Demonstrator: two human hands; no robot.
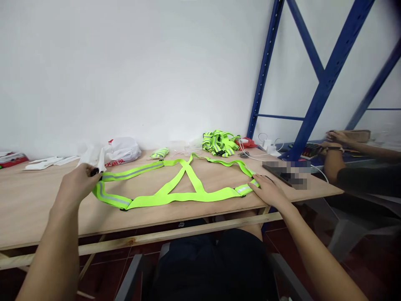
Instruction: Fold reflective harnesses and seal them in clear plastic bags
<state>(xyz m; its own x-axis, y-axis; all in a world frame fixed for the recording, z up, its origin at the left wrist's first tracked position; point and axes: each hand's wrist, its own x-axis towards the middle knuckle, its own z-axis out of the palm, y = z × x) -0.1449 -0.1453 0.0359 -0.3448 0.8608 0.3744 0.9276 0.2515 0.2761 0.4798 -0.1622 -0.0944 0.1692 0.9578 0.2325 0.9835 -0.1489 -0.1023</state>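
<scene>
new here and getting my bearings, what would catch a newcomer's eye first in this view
The bright lime-green harness of flat straps with silver-grey stripes stands out first, spread across the pale wooden table between the left hand and right hand. Next come the tangled heap of matching straps by the wall and the tall blue metal frame at right.

Evenly bright, soft light, source out of frame; faint shadows on the bench (37, 200), wide-angle stretch at edges, right side smeared, dark upper-right corner.
</scene>
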